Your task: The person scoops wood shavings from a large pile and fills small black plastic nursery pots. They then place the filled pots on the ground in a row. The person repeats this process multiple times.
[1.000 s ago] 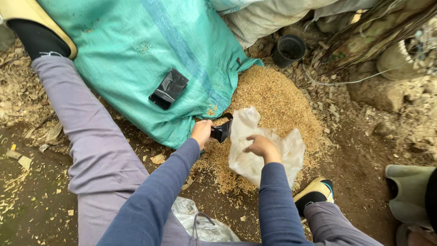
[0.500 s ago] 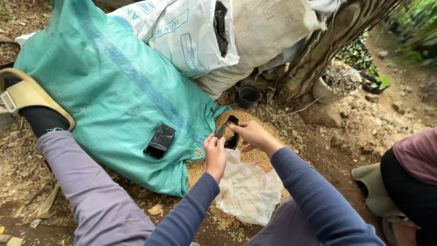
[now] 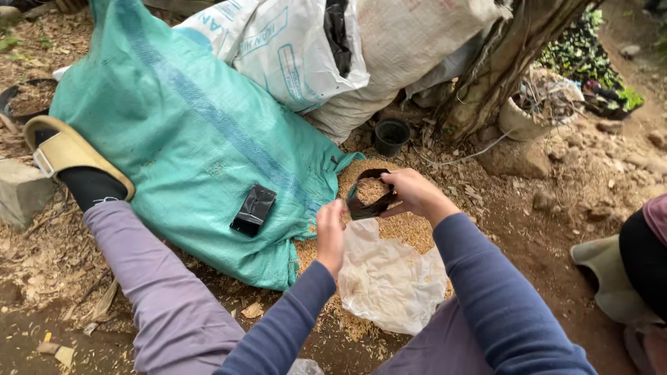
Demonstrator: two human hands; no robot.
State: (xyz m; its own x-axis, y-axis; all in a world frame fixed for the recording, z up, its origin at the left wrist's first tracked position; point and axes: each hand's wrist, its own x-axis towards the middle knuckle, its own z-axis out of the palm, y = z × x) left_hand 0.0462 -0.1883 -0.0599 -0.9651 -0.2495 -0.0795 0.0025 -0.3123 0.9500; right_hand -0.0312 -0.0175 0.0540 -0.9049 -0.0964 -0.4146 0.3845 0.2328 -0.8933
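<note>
Nearest me a crumpled translucent plastic sheet (image 3: pixel 392 278) lies on the husk heap, above it my left hand (image 3: pixel 329 232) and right hand (image 3: pixel 415 192) pinch open a small black plastic grow bag (image 3: pixel 370 194), mouth spread wide over the tan husk pile (image 3: pixel 403 226) beside the teal woven sack (image 3: pixel 201 153).
</note>
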